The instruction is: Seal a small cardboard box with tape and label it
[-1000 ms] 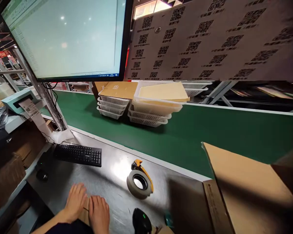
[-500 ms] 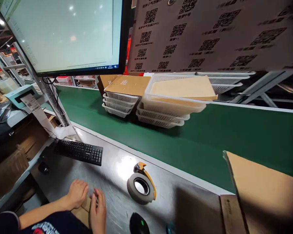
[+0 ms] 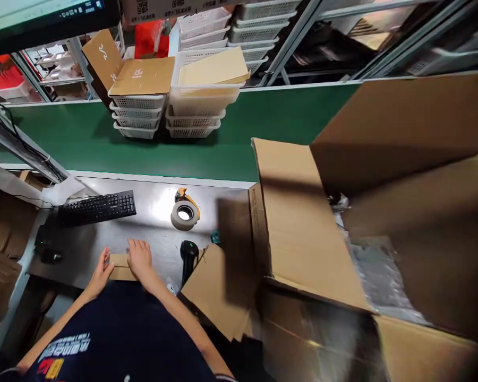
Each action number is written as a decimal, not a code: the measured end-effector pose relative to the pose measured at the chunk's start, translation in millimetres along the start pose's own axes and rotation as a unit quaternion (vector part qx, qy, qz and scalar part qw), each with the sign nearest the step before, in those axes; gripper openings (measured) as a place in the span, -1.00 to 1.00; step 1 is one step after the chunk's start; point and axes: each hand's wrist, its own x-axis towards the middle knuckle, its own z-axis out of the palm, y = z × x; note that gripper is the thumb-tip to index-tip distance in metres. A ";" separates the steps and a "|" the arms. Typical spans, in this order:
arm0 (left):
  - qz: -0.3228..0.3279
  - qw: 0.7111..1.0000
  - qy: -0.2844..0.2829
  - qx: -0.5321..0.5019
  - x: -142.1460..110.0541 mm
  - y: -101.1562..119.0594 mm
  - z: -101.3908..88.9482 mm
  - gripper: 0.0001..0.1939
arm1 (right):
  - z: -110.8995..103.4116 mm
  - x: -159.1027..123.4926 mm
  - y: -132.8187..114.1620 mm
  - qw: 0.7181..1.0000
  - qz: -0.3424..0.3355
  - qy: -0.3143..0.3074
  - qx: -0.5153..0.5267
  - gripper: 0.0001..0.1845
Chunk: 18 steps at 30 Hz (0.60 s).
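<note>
Your L hand (image 3: 102, 268) is spreading thumb & fingers apart, tips touching the L edge of the small brn cardboard pc (image 3: 121, 267). Your R hand (image 3: 140, 255) is keeping its fingers close tog., curling over the R end; thumb is hiding, so can't tell if it's pinching. Cardboard pc is lying betw. your hands, just in front of your dk shirt (image 3: 119, 334), at the near side of the metal bench (image 3: 155, 233).

From the pc: blk kybd (image 3: 97, 208) is sitting at 11, mouse (image 3: 51, 257) at 9. Tape roll (image 3: 184, 215) w/ orange cutter is lying at approx 2; blk scanner (image 3: 188, 252) is resting at 3, cardboard sheets (image 3: 215, 286) just beyond, approx 3-4. Lg open box (image 3: 314, 228) is standing further out at 3, clear plastic (image 3: 382, 281) showing inside.

Green belt (image 3: 143, 159) is running across at 12, bearing two wht basket stacks: L stack (image 3: 137, 114) at 12, R stack (image 3: 203, 106) at 1. Monitor (image 3: 43, 21) is showing its lower edge at 11.
</note>
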 end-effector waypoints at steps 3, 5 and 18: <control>-0.035 0.998 -0.044 -0.013 -1.9 -5.3 10.1 0.01 | -12.6 7.7 1.1 0.998 0.025 0.005 0.060 -0.66; -0.048 0.996 -0.067 -0.019 2.8 1.6 15.6 -0.02 | -39.8 25.0 11.5 0.993 0.072 0.036 0.083 -0.68; 0.026 0.993 -0.109 -0.047 22.6 -12.7 23.6 -0.22 | -207.7 126.9 76.3 0.882 0.405 0.235 0.062 -0.82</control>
